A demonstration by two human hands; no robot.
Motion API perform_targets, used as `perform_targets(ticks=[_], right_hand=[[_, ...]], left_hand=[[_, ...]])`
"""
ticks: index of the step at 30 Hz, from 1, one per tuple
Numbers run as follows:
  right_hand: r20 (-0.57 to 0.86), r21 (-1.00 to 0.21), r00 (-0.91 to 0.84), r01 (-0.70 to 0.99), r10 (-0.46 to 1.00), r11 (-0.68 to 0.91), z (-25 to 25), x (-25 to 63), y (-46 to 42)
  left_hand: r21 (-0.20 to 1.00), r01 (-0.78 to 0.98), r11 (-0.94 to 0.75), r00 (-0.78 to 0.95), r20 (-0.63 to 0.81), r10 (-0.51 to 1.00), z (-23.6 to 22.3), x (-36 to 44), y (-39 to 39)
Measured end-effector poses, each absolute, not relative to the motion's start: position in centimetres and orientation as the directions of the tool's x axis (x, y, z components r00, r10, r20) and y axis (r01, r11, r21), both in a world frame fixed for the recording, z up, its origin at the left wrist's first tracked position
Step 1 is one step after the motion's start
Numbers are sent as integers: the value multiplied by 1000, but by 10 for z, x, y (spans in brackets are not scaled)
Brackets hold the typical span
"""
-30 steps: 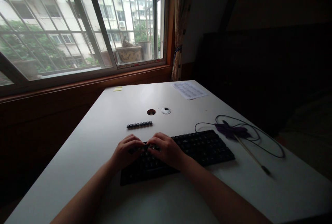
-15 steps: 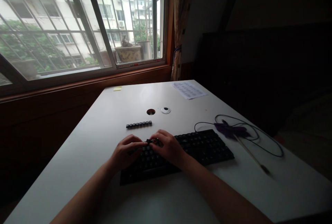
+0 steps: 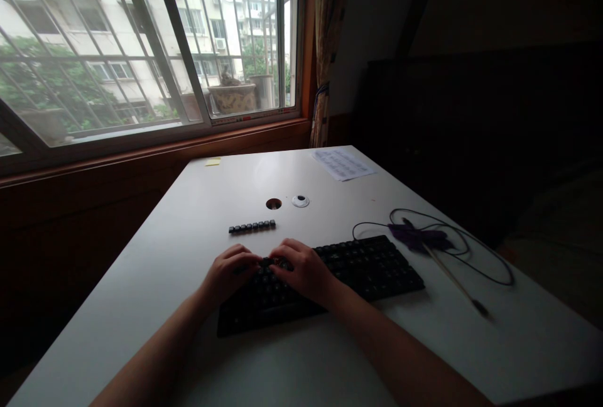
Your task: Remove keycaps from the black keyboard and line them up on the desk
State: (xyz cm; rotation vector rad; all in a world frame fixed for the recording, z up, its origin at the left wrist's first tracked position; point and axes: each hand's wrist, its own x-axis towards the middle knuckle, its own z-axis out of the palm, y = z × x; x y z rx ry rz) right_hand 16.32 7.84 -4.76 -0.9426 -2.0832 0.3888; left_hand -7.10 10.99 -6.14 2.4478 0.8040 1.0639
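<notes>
A black computer keyboard (image 3: 367, 267) lies at a slant on the white table, partly hidden under my hands. Over its upper left part, my left hand (image 3: 230, 272) is closed, its fingertips pinched at a small black keycap (image 3: 266, 262). My right hand (image 3: 301, 269) meets it from the other side, fingers bent and closed around something small with a metallic glint that I cannot make out. Beyond my hands, a row of several loose black keycaps (image 3: 252, 227) stands on the table.
To the right lie a coiled black cable (image 3: 490, 256), a purple cloth (image 3: 414, 237) and a thin brush (image 3: 452, 275). Farther back are a round hole (image 3: 274, 204), its white cover (image 3: 300, 201), printed papers (image 3: 343, 164) and a yellow sticky note (image 3: 213, 161).
Both hands have dipped slightly toward the keyboard, and the keycap between them has come down with them. Loose keycaps and keyboard are where they were.
</notes>
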Motion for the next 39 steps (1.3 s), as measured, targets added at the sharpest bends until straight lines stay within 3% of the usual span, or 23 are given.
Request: perform_targets(ticks=[20, 26, 31, 35, 39], right_hand=[[542, -493, -480, 482, 690, 724, -51, 161, 78], [528, -539, -433, 494, 730, 683, -45, 171, 86], [489, -533, -347, 608, 801, 588, -27, 188, 111], [371, -436, -387, 731, 845, 526, -15, 197, 137], [99, -261, -412, 868, 906, 423, -18, 201, 165]], left_hand=[[482, 309, -820, 596, 573, 562, -58, -68, 109], [587, 373, -719, 565, 471, 678, -49, -70, 103], [661, 373, -651, 526, 428, 735, -47, -75, 107], [697, 394, -599, 492, 391, 778, -51, -79, 112], [713, 415, -566, 461, 372, 806, -55, -79, 115]])
